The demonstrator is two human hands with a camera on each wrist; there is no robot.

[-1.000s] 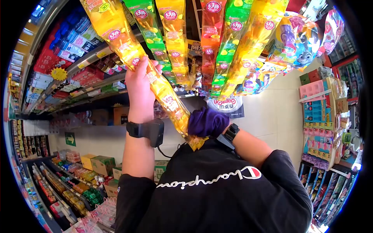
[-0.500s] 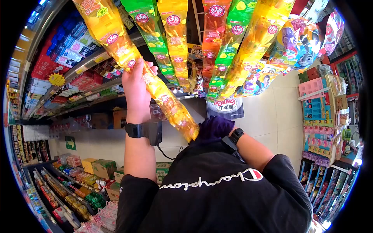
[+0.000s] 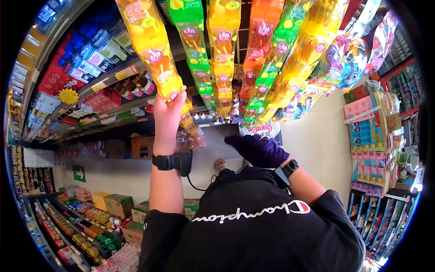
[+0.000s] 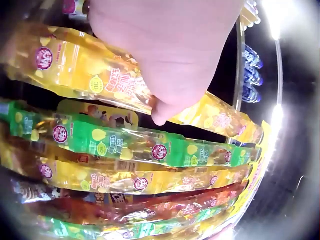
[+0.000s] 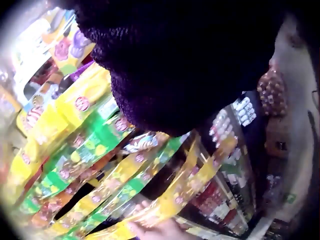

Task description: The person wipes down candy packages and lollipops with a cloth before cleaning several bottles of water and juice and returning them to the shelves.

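Left fingers pinch a yellow packet strip — right ones, under purple cloth, unclear.

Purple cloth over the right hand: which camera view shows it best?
The head view: the purple cloth shows its colour and outline there, from narrow tip to wrist. The right wrist view has it close, but mostly black and cropped at the top. The left wrist view doesn't show it.

pale tiled floor, stocked shelves, cardboard boxes
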